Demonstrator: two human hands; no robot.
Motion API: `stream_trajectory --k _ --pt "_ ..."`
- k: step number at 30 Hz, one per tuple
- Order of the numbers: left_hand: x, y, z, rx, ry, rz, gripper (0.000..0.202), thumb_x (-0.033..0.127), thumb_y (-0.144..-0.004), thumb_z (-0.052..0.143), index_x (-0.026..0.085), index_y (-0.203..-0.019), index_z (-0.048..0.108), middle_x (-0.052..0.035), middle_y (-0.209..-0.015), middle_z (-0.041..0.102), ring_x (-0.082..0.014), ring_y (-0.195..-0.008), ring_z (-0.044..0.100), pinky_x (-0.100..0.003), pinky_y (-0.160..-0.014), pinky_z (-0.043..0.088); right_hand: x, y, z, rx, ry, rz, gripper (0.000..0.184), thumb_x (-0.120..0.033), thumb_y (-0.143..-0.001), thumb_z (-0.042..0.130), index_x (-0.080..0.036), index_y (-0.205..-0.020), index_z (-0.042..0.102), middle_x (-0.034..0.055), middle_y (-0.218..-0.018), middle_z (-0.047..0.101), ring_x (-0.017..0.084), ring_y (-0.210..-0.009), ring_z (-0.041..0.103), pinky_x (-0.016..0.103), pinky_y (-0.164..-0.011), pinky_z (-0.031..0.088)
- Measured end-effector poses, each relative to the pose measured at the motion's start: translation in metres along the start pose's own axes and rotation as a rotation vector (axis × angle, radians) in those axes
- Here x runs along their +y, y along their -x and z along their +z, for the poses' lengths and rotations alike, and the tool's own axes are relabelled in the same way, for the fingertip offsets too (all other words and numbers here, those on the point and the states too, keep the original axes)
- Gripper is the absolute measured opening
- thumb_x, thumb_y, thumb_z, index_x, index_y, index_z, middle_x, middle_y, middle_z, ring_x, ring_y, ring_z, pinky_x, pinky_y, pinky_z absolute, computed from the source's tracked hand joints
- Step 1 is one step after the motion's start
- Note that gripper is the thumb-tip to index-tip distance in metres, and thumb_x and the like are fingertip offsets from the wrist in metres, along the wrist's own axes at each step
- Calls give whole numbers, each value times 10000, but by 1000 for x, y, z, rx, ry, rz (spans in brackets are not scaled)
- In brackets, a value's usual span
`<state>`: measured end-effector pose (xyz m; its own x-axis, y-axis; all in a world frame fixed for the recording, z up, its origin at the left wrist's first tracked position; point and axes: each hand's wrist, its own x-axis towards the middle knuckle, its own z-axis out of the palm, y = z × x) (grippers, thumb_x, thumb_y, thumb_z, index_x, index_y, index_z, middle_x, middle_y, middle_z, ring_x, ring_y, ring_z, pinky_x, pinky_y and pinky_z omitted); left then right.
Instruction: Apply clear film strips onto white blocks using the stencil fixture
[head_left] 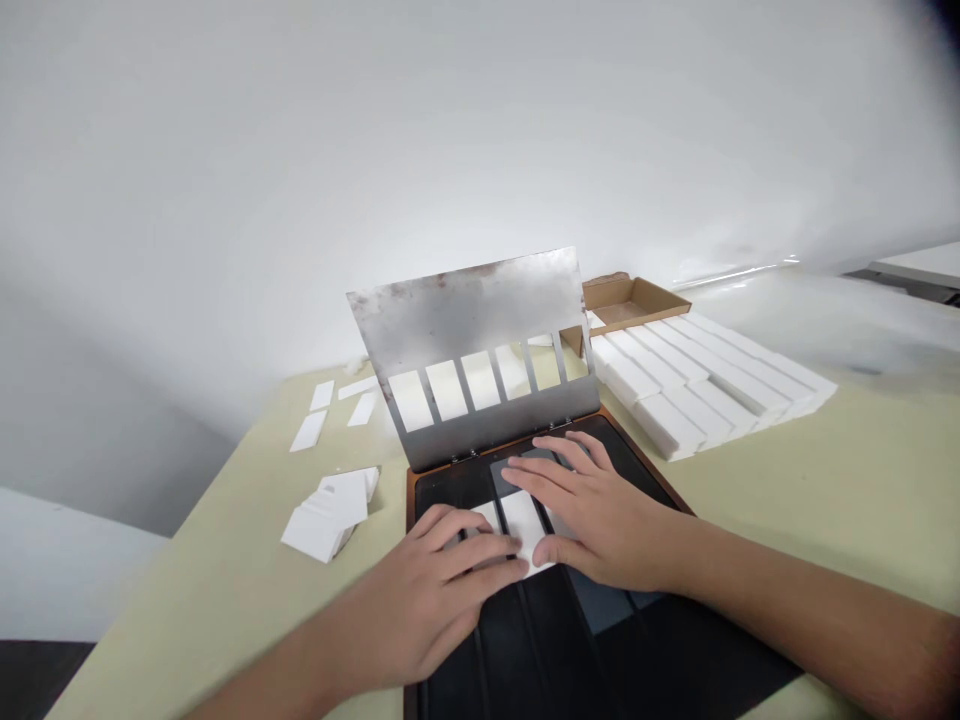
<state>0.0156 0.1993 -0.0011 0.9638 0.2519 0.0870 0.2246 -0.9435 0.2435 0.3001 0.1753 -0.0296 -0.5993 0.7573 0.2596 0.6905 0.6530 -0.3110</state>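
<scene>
A black board with slots [517, 640] lies before me, its hinged metal plate [465, 310] tilted up at the back and cut with a row of rectangular windows. White cards [523, 515] lie in the middle slots. My left hand [450, 575] rests over them with fingers stretched out, its fingertips at the lower part of a card. My right hand [592, 505] spreads over the board just to the right, the thumb at the card's right edge and the other fingers reaching toward the hinge. Parts of the cards are hidden under both hands.
A loose pile of white cards [330, 515] lies to the left, with several single cards [309, 430] behind it. Rows of stacked white cards [697, 375] stand at the right, beside an open cardboard box [637, 300]. A pale wall rises behind the yellowish table [847, 480].
</scene>
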Motion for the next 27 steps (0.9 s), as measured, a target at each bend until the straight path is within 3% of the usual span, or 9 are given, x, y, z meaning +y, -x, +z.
stream_trajectory --k 3,7,13,19,23,27 --pt "1 1 0 -9 1 4 611 47 -1005 480 250 -1580 452 -64 -1470 630 -308 -1250 511 -461 -1029 429 0 0 0 -53 -13 -3 716 -636 -1094 383 -177 -1643 351 126 -1529 593 374 -1512 291 633 -1246 75" --pt "-1 2 1 4 -5 2 623 49 -991 509 263 -1574 465 -68 -1452 641 -301 -1247 534 -459 -1036 441 -1 -1 -2 -49 -33 -14 685 -633 -1088 413 -172 -1594 428 126 -1501 618 365 -1445 374 634 -1245 65" --pt "-1 0 0 5 -1 3 588 43 -994 506 242 -1548 492 -75 -1462 636 -298 -1257 526 -442 -1042 436 -1 -4 -2 13 -74 -98 401 -354 -1104 511 -209 -1477 539 94 -1410 663 308 -1387 455 532 -1218 211" --pt "0 0 -1 12 0 -2 580 37 -985 516 240 -1528 509 -71 -1450 644 -302 -1294 519 -455 -1064 431 0 -2 2 -15 -84 -162 387 -216 -1103 470 -238 -1488 501 88 -1349 660 210 -1272 602 515 -1265 137" --pt "-1 0 0 22 3 10 569 40 -982 518 238 -1515 517 -69 -1438 659 -302 -1295 522 -456 -1066 440 -3 -6 -1 1 -39 -170 451 -116 -1064 469 -227 -1500 494 129 -1397 606 214 -1355 546 506 -1239 204" --pt "-1 -1 -1 32 -1 -5 577 32 -979 507 258 -1509 527 -72 -1442 663 -292 -1249 551 -447 -1045 464 -4 -12 1 55 -23 -129 426 -126 -1061 492 -207 -1476 536 137 -1405 616 246 -1321 560 523 -1194 262"
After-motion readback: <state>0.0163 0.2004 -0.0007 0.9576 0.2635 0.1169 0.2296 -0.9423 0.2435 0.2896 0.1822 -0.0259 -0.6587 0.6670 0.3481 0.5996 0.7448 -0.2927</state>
